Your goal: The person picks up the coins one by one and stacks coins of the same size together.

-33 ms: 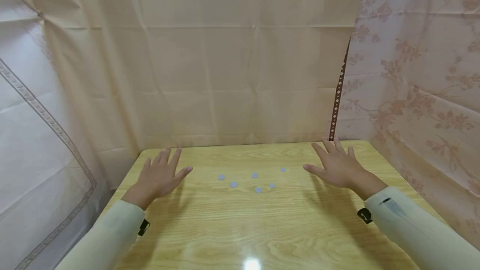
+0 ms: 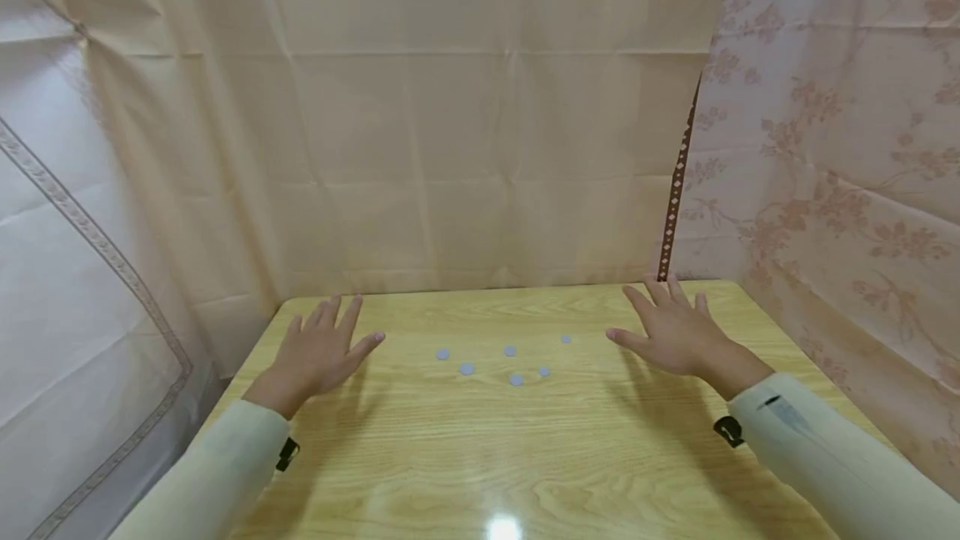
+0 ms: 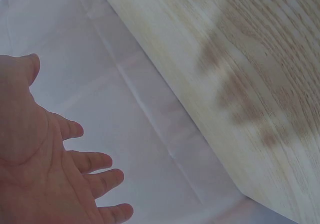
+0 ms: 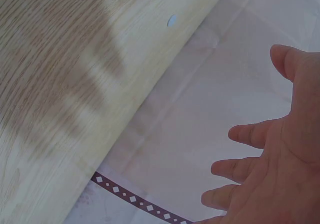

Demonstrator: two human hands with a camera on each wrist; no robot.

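Note:
Several small pale grey-blue discs [image 2: 467, 369] lie flat and scattered on the wood-grain table [image 2: 420, 457], between the two hands in the head view. To their left, the left hand [image 2: 315, 352] is held over the table with fingers spread and holds nothing. Its palm and fingers [image 3: 102, 184] show bare in the left wrist view. On the other side, the right hand [image 2: 678, 336] is likewise spread over the table, its thumb toward the farthest-right disc [image 2: 566, 339]. One disc [image 4: 171, 20] also shows near the table edge in the right wrist view.
A beige curtain [image 2: 465, 148] hangs along the table's far edge. White cloth [image 2: 75, 273] hangs at the left, flowered pink cloth [image 2: 847, 173] at the right. A brown patterned strip [image 2: 678, 182] runs down near the right corner. Both sleeves carry small black clips [image 2: 287, 454].

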